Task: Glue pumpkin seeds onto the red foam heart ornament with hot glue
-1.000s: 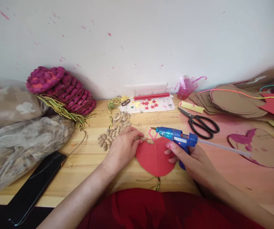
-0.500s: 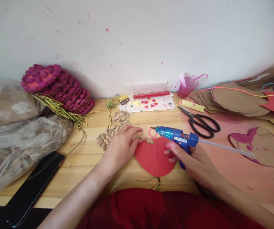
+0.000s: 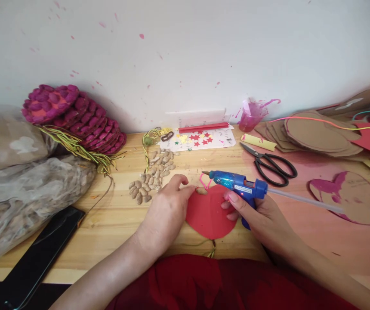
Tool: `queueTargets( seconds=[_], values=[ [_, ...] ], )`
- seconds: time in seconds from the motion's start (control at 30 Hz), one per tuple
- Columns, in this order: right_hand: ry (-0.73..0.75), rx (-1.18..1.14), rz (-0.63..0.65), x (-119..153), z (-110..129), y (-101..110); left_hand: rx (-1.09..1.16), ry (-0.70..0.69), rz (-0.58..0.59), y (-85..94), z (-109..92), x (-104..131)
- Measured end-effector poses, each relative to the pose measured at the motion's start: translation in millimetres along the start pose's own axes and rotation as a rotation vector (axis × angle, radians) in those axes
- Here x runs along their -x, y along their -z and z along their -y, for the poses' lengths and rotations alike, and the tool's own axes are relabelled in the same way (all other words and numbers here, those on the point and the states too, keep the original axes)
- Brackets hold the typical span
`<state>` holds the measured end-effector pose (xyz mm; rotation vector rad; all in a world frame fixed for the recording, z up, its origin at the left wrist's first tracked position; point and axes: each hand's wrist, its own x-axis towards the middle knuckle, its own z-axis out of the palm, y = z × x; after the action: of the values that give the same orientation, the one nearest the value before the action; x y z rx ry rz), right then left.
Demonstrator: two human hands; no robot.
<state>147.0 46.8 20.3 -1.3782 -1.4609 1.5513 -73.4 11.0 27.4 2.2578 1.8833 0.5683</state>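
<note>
A red paper heart lies on the wooden table, with a pink string loop at its top and one peanut on its upper edge. My left hand is at the heart's upper left, fingers bent and brought together; what they hold, if anything, is hidden. My right hand grips a blue glue gun over the heart's right side, its nozzle pointing left above the string loop. A clear glue stick sticks out of the gun's back. Loose peanuts lie beyond my left hand.
Black scissors lie at the right, near cardboard pieces and a painted heart. Paper stars rest on a white sheet. A pink-stained cup stands behind. Purple stacked pieces and plastic bags fill the left.
My left hand has moved down and towards me over the heart's left edge, its fingers more curled. My right hand and the glue gun have hardly moved. The view has shifted slightly.
</note>
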Motion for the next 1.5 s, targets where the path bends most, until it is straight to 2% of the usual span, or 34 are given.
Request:
queueTargets(
  seconds=[0.23,0.43,0.57,0.7,0.77,0.83,0.87,0.93,1.0,1.13,1.27,1.4,1.5],
  values=[
    [-0.033,0.025,0.001,-2,-2,3,-0.158,0.005,0.175,2.6,-12,1],
    [-0.088,0.039,-0.037,-4,-3,3,-0.254,0.009,0.325,14.5,-24,-5],
    [-0.102,0.039,-0.065,-4,-2,1,-0.296,0.019,0.355,17.1,-29,-6],
    [-0.073,0.02,-0.099,-1,5,-4,-0.21,0.006,0.232,10.8,-18,-4],
    [-0.058,-0.009,-0.116,0,8,-5,-0.061,-0.003,0.079,12.3,-3,-5],
    [-0.042,-0.03,-0.111,1,9,-5,0.074,0.031,-0.135,19.8,15,-9],
    [-0.036,-0.034,-0.105,1,9,-5,0.102,0.071,-0.221,25.2,25,-11],
    [-0.033,-0.035,-0.094,0,8,-3,0.045,0.215,-0.319,35.5,43,-17],
    [-0.038,-0.034,-0.089,-2,6,-1,-0.009,0.271,-0.33,41.0,58,-21],
    [-0.037,-0.043,-0.068,-5,2,4,0.036,0.209,-0.366,35.9,72,-25],
    [-0.031,-0.045,-0.043,-6,-1,7,0.19,0.264,-0.41,32.5,73,-26],
    [-0.029,-0.034,-0.047,-4,0,6,0.362,0.365,-0.462,40.3,68,-26],
    [-0.028,-0.049,-0.076,-3,3,4,0.412,0.381,-0.472,46.3,64,-27]
  ],
)
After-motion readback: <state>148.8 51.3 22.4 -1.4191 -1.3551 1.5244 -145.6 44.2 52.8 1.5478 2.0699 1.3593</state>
